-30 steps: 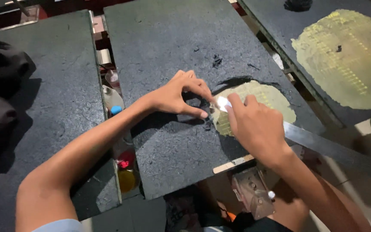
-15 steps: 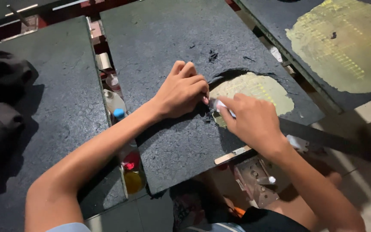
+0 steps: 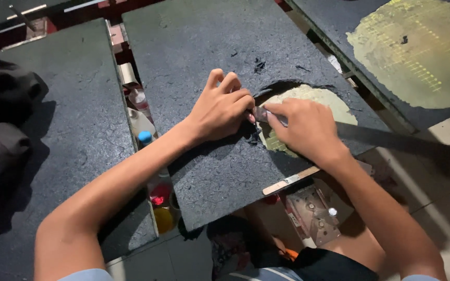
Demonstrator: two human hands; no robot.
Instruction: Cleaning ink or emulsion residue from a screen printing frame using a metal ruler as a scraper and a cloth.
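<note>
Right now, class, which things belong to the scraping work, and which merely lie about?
In use: left hand; right hand; small metal scraper; dark coated board; yellow-green bared patch.

Lying about: blue-capped bottle; dark cloth; wooden strip.

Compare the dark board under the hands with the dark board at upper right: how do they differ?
The dark rough board under the hands has a small yellow-green scraped patch by its right edge; the dark board at upper right has a far larger yellow-green patch. Both hands, left hand and right hand, press on the first; nothing touches the second. Both look black-coated and rough.
</note>
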